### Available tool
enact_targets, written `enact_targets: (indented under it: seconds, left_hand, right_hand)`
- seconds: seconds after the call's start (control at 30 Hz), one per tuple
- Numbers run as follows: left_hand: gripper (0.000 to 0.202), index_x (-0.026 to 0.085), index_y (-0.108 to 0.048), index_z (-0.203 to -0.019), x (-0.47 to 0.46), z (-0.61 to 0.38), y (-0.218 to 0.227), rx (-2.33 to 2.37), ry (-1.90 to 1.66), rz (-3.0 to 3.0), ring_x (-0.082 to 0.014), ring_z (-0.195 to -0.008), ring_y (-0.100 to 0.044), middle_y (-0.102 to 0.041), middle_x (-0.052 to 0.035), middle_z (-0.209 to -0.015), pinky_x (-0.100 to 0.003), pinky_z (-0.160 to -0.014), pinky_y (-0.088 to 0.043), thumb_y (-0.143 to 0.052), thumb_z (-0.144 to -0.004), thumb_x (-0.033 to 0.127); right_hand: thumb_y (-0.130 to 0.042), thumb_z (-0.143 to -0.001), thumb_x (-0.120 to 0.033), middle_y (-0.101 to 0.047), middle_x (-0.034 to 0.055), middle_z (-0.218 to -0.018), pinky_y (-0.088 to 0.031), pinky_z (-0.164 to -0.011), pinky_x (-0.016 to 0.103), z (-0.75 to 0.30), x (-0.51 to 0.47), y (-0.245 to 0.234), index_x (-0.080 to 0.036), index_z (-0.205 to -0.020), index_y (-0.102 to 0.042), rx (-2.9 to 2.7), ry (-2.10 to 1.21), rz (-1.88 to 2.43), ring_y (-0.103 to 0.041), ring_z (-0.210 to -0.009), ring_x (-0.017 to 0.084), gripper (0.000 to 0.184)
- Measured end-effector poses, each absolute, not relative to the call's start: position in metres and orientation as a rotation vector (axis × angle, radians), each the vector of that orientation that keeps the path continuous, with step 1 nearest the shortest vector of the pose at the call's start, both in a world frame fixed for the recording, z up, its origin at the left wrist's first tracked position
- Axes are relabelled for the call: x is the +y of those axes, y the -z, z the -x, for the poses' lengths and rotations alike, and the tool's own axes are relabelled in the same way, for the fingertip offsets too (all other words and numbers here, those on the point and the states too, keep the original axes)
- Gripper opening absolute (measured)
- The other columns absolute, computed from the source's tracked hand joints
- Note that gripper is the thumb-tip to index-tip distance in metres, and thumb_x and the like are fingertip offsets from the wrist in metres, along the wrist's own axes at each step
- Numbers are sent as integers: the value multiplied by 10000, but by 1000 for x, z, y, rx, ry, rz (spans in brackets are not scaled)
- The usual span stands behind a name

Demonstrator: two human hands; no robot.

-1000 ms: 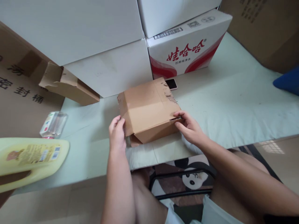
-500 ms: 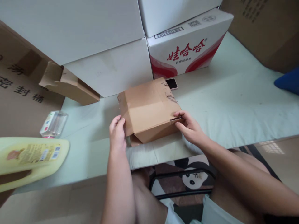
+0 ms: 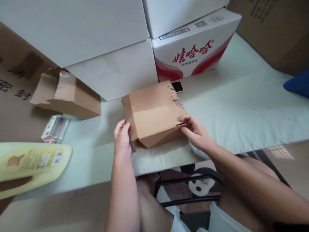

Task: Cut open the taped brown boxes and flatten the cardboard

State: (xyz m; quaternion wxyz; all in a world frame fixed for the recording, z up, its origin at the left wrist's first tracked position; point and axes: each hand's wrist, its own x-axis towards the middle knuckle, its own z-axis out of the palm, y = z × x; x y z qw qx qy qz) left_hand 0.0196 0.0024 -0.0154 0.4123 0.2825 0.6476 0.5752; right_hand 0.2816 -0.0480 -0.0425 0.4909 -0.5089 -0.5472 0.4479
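A small brown cardboard box (image 3: 154, 111) with torn, ragged side edges lies on the pale green covered table (image 3: 241, 106), near its front edge. My left hand (image 3: 122, 137) pinches the box's left flap between thumb and fingers. At the box's front right corner, my right hand (image 3: 195, 132) grips the edge, thumb below and fingers on top, beside a dark slit. The underside and inside of the box are hidden.
White cartons (image 3: 116, 71) and a red-and-white water carton (image 3: 193, 54) stand behind. A phone (image 3: 178, 86) lies beyond the box. To the left are a torn cardboard piece (image 3: 79, 100), a clear bottle (image 3: 56, 129) and a yellow jug (image 3: 36, 164). Something blue (image 3: 299, 83) is far right.
The torn cardboard piece at the left has tipped over toward the front and left, nearer the clear bottle. My hands and the held box have hardly moved.
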Motion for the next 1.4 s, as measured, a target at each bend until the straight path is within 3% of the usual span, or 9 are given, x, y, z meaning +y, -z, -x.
enact_targets:
  seconds: [0.7, 1.03, 1.23, 1.4]
  left_hand:
    - [370, 202, -650, -951, 2, -24, 11, 1634, -1442, -725, -187, -803, -676, -709, -36, -885, -283, -706, -541, -741, -606, 302]
    - [427, 187, -678, -979, 3, -23, 13, 1599, -1476, -684, -143, -729, -648, -700, -26, -830, -236, -668, -509, -830, -595, 294]
    - [463, 190, -689, -1030, 1, -20, 13, 1587, -1474, -702, -199, -844, -699, -735, -63, -921, -267, -716, -547, -811, -600, 309]
    - [605, 276, -649, -1287, -8, -20, 6, 1210, -1466, -821, -283, -1223, -634, -653, -75, -1373, -333, -891, -565, -717, -705, 430]
  right_hand:
    - [-530, -804, -227, -632, 32, -998, -463, -790, 350, -281, -49, 42, -265, -1005, -534, -1350, -1094, 1252, -574, -863, 192, 205]
    - [-534, -818, -242, -634, 45, -1051, -481, -834, 363, -281, -49, 40, -263, -1027, -535, -1343, -1102, 1246, -593, -938, 205, 210]
    - [-544, -835, -256, -644, 51, -1025, -501, -787, 367, -280, -49, 40, -260, -1042, -558, -1339, -1066, 1262, -600, -870, 206, 207]
    - [-549, -839, -258, -657, 47, -1024, -505, -781, 354, -279, -48, 44, -254, -1047, -567, -1319, -1020, 1260, -605, -859, 194, 209]
